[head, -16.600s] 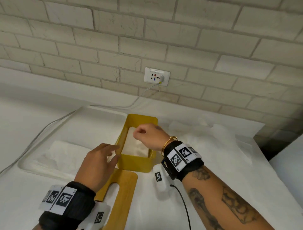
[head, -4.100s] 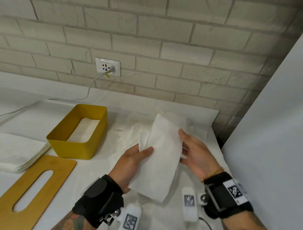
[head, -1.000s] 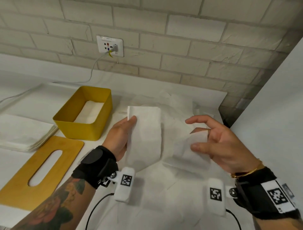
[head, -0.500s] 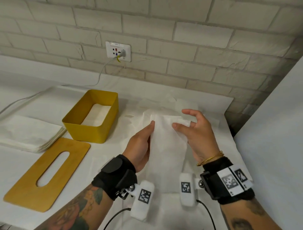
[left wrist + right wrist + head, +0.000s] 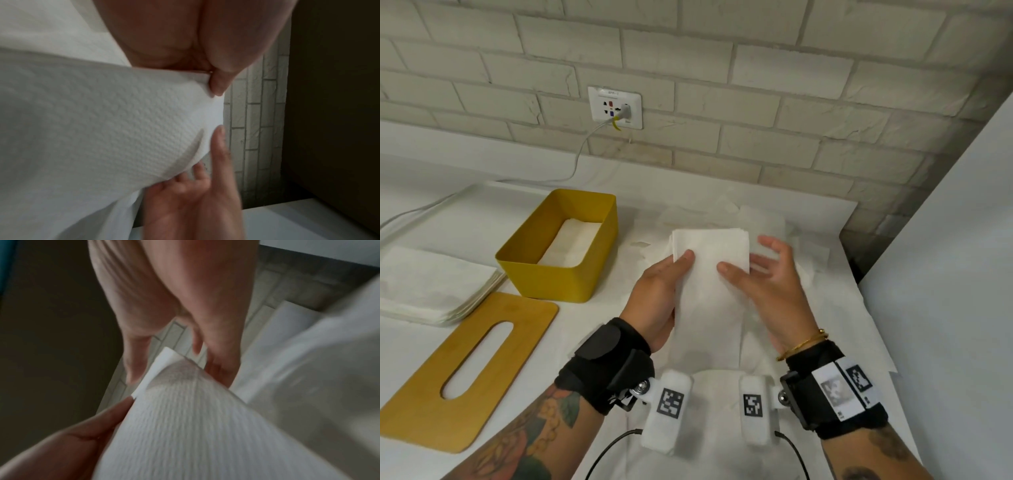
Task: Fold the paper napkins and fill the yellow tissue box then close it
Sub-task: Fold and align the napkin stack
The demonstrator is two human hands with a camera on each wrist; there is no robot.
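The white-covered worktop (image 5: 859,308) is spread beneath both hands, with loose unfolded napkins (image 5: 784,226) lying crumpled just beyond the fingertips. To the left of the left hand, a flat stack of napkins (image 5: 431,287) is seen, and nearer the left forearm the wooden lid (image 5: 482,370) with its long slot lies flat, off the box. The yellow tissue box (image 5: 558,267) stands open left of and slightly beyond the left hand, with 1 layer or a few layers of folded paper visible at its bottom, so filling is judged to be far from complete. Between the hands, 1 folded napkin (image 5: 710,270) is held up off the worktop as a long narrow strip. It is pinched along its left edge by the left hand (image 5: 657,294), thumb on the front face. The right hand (image 5: 767,284) is spread, its thumb pressed on the front of the strip and its straight fingers behind the right edge. For the fold to be done well, the long edges should be aligned before any pressure is applied, and the crease should then be run flat along its length with the right thumb while the left pinch is kept firm. The thin embossed paper is judged likely to skew or spring open if released too soon.
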